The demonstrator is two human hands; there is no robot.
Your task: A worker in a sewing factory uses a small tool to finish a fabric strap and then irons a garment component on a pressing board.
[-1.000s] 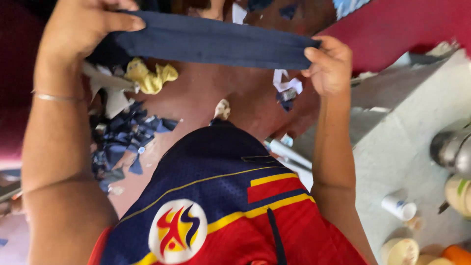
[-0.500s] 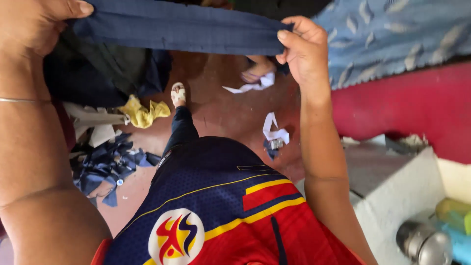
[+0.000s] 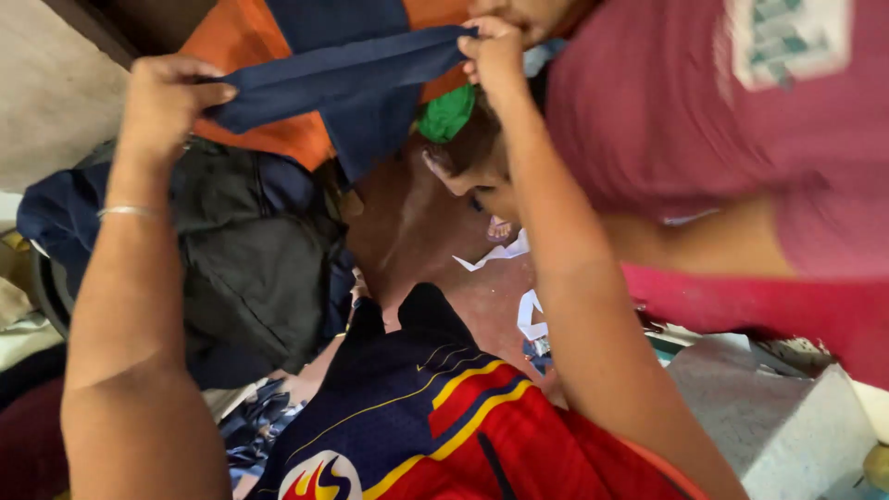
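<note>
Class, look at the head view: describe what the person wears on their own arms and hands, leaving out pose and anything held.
Both forearms are bare, with no sleeves in view. The left hand has a thin silver bangle at the wrist. The right hand shows no ring, band or glove.

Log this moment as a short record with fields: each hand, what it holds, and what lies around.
left hand: left hand raised, fingers pinching one end of the dark navy fabric strip
right hand: right hand raised, gripping the strip's other end
strip: stretched between both hands, sagging slightly in the middle
wrist: thin silver bangle on the left arm
below: navy, red and yellow jersey
left side: heap of dark clothing
floor: white paper scraps on reddish floor
nearby: another person in a pink shirt, close to the right
</note>
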